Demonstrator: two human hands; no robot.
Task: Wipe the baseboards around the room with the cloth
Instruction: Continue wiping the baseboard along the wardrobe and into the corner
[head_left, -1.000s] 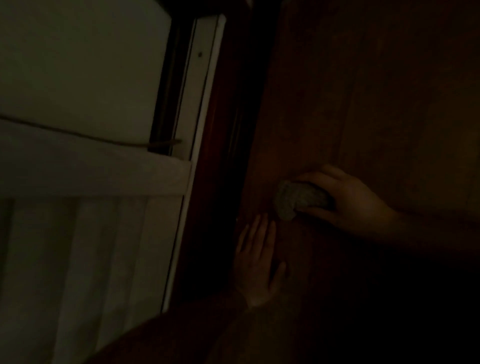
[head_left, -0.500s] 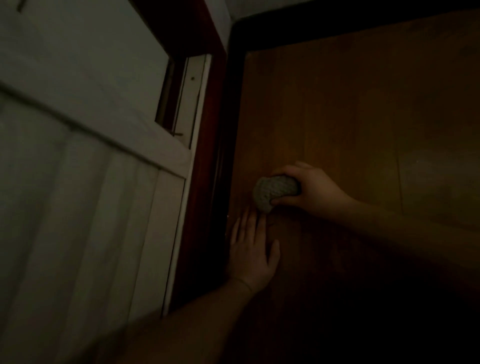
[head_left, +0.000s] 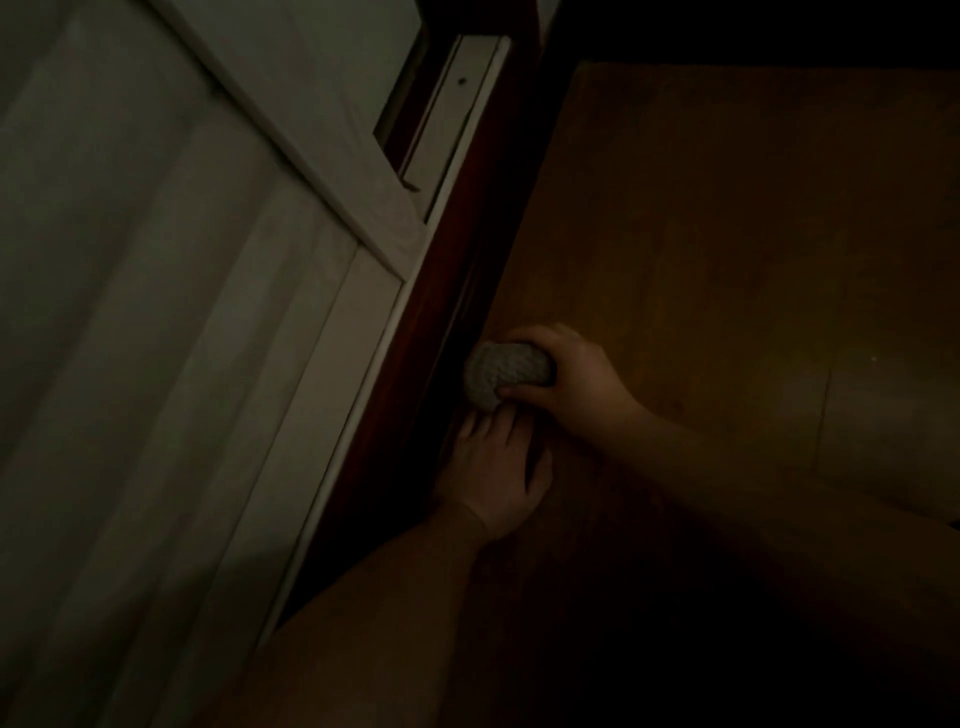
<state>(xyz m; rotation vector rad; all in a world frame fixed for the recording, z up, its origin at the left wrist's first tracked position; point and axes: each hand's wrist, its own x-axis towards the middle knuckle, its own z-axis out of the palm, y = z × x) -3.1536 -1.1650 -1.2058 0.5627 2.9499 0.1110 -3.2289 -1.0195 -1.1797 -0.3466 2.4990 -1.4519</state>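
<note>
The right hand (head_left: 566, 376) grasps a balled-up grey cloth (head_left: 503, 374), fingers curled over it, pressing it against the dark red baseboard (head_left: 441, 332) at the left edge of the wooden floor (head_left: 727, 260). Just below it, the left hand (head_left: 493, 478) lies flat on the floor with fingers straight, fingertips nearly touching the cloth. A white panelled door (head_left: 182, 312) stands beyond the baseboard.

One head-worn wide-angle view looks steeply down at close range onto the wooden floor (head_left: 727, 260). The dark baseboard (head_left: 441, 322) runs diagonally through frame centre, with white panelling (head_left: 156, 312) filling the left side. Lighting is very dim.
</note>
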